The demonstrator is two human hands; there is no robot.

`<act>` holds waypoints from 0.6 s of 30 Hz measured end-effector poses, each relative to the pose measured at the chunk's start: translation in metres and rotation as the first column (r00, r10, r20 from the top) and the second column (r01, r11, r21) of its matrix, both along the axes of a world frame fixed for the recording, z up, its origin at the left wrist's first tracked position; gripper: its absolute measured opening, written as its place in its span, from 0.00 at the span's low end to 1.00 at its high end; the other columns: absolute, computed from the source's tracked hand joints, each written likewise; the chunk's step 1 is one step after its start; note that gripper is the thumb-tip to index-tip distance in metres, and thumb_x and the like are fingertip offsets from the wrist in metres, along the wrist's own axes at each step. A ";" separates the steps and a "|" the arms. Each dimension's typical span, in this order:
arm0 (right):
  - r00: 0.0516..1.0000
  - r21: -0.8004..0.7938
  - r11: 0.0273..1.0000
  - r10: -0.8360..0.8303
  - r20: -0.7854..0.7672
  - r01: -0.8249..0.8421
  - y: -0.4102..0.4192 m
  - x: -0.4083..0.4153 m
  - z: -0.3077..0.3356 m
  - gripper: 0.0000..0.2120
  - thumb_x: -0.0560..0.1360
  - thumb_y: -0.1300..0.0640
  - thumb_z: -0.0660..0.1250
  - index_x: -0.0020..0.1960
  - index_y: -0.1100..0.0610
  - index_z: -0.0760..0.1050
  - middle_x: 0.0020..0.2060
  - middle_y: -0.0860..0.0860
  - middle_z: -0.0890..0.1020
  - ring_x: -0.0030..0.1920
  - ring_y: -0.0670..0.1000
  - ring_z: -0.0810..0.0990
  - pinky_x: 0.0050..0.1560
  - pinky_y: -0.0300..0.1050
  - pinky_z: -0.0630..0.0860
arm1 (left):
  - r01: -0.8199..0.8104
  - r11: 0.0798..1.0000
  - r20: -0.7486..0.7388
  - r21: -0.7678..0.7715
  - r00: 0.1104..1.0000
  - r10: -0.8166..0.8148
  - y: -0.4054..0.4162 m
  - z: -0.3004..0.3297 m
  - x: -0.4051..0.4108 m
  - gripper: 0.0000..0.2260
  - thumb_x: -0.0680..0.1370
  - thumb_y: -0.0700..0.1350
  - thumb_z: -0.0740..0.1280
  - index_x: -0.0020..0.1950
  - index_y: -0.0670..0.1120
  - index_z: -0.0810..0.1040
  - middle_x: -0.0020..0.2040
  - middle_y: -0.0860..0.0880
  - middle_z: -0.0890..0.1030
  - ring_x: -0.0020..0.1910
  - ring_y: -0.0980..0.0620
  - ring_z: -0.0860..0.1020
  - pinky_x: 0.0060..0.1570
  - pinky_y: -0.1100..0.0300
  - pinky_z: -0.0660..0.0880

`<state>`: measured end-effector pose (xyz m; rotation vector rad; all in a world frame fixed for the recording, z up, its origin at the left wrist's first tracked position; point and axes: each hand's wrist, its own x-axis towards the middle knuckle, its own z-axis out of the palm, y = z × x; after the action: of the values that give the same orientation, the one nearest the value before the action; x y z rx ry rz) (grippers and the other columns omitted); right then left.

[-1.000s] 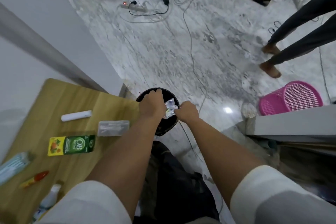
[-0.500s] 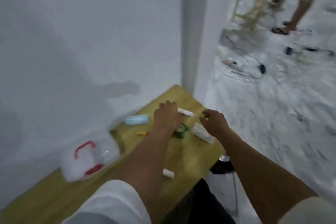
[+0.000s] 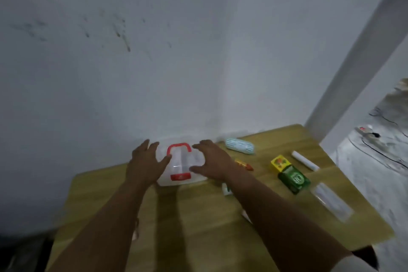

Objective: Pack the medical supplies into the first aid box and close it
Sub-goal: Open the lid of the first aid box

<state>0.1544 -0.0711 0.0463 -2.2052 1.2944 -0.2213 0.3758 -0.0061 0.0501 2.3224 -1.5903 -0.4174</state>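
A clear plastic first aid box (image 3: 181, 168) with a red handle and red latch stands shut at the back of the wooden table (image 3: 198, 216), against the wall. My left hand (image 3: 146, 164) is at its left side and my right hand (image 3: 213, 162) at its right side, both with fingers spread, at or just off its sides. To the right lie a pale blue roll (image 3: 239, 146), a red-tipped tube (image 3: 244, 164), a green and yellow carton (image 3: 289, 174), a white stick (image 3: 304, 161) and a clear flat case (image 3: 331, 201). A small white bottle (image 3: 226, 189) peeks from under my right forearm.
A white wall (image 3: 176, 51) rises right behind the table. The table's right edge drops to a marble floor (image 3: 375, 161) with a power strip (image 3: 366, 131) and cables.
The view swung from the floor and a black bin back to the table. Both hands left the bin, crossed over the supplies and now flank the box.
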 end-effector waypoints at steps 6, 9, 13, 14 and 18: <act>0.990 -0.210 0.971 0.092 -0.105 -0.112 0.006 0.023 -0.060 0.55 0.66 0.37 0.80 0.83 0.51 0.55 0.84 0.56 0.52 0.84 0.59 0.45 0.80 0.60 0.58 | -0.006 0.952 -0.196 -0.305 0.979 -0.056 0.010 -0.085 0.017 0.31 0.79 0.62 0.64 0.80 0.52 0.67 0.82 0.51 0.62 0.80 0.50 0.60 0.72 0.58 0.56; 0.984 -0.313 0.943 0.061 -0.165 -0.111 0.027 0.022 -0.066 0.57 0.66 0.40 0.82 0.84 0.52 0.52 0.84 0.56 0.52 0.84 0.61 0.45 0.79 0.61 0.59 | -0.008 0.936 -0.163 -0.353 0.985 -0.053 0.025 -0.091 0.009 0.30 0.80 0.63 0.63 0.80 0.54 0.67 0.81 0.50 0.62 0.79 0.47 0.61 0.75 0.49 0.58; 0.983 -0.397 0.914 0.011 -0.182 -0.084 0.069 0.016 -0.070 0.54 0.67 0.40 0.81 0.82 0.55 0.56 0.82 0.60 0.56 0.82 0.63 0.51 0.76 0.62 0.65 | -0.004 0.959 -0.219 -0.285 0.974 -0.061 0.060 -0.077 -0.004 0.31 0.80 0.63 0.64 0.80 0.53 0.66 0.81 0.49 0.63 0.79 0.46 0.62 0.75 0.49 0.58; 0.979 -0.458 0.884 0.001 -0.202 -0.096 0.083 0.013 -0.072 0.51 0.68 0.40 0.80 0.81 0.56 0.58 0.81 0.61 0.59 0.81 0.63 0.55 0.76 0.63 0.66 | 0.011 0.964 -0.219 -0.266 0.973 -0.072 0.073 -0.074 -0.008 0.31 0.80 0.63 0.65 0.80 0.53 0.65 0.82 0.49 0.62 0.79 0.45 0.61 0.75 0.49 0.58; 0.958 -0.615 0.757 0.050 -0.284 -0.221 0.126 -0.001 -0.083 0.43 0.73 0.41 0.75 0.80 0.53 0.60 0.78 0.61 0.65 0.78 0.64 0.62 0.75 0.66 0.64 | 0.075 0.972 -0.274 -0.221 0.952 -0.136 0.111 -0.067 -0.014 0.28 0.82 0.53 0.65 0.81 0.52 0.62 0.82 0.48 0.61 0.78 0.44 0.63 0.68 0.52 0.64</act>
<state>0.1536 0.0544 -0.0370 -2.9906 1.3064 -0.3864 0.3620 0.1049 -0.0173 1.9276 -1.5383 -0.5563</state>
